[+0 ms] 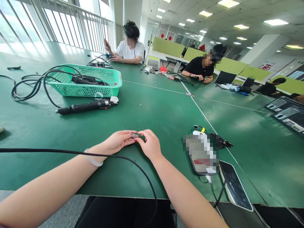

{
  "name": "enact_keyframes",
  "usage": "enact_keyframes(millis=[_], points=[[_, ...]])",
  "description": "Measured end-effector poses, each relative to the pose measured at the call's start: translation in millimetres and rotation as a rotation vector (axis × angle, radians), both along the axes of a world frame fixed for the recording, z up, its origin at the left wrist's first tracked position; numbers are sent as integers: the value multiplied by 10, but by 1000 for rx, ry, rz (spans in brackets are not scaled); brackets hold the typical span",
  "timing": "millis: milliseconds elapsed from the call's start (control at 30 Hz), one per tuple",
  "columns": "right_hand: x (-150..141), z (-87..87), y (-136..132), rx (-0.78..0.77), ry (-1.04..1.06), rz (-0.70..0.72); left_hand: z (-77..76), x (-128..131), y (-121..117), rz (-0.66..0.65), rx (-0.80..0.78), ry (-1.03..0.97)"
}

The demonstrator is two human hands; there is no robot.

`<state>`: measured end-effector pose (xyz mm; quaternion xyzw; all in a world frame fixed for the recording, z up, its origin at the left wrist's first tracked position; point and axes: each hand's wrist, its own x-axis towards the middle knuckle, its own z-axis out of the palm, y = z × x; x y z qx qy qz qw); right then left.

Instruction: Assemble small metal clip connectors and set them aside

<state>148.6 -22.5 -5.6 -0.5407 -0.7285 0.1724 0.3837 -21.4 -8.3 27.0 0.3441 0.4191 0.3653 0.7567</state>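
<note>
Between the thumb and fingers of my left hand [120, 141] is a small silvery, dark-marked part [133, 135], too small to name. My right hand [150, 144] meets it from the right, thumb and index finger bent toward the part with their tips close to it. Whether the right fingertips touch the part is hard to see. Both hands are just above the green table [161, 104], near its front edge. A black cable [59, 152] crosses in front of my left wrist.
Ahead on the left lies a black electric screwdriver [83, 107] beside a mint plastic basket [87, 90] with cables. On the right are a phone-like device [201, 155], partly blurred, and a phone [235, 183]. Two people [130, 47] sit across the table.
</note>
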Motion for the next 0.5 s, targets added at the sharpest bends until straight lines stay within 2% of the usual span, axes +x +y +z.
enact_keyframes(millis=[133,300,367,500], points=[[90,-13,25,-13,64,-23,122,-248,29,127,1,162],[175,-19,70,-61,115,-45,197,-825,49,285,121,524],[189,-12,77,-77,129,-43,188,-1086,36,257,219,693],[200,8,80,-92,147,-25,65,-1631,5,244,279,1129]])
